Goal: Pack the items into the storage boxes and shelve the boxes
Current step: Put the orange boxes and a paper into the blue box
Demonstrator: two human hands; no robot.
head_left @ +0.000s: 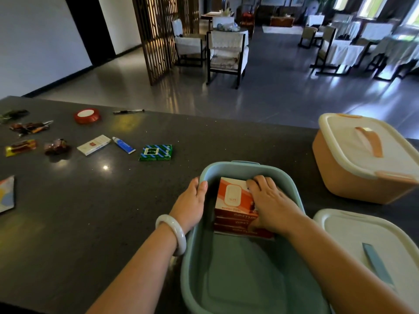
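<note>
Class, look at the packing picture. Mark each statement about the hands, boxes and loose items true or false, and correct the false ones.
1. The right hand rests on the orange carton inside the blue box. True.
2. The left hand holds the pen. False: it grips the blue box's rim.
3. The peach box has its lid on. True.
4. The green packet lies in the blue box. False: it lies on the counter.
</note>
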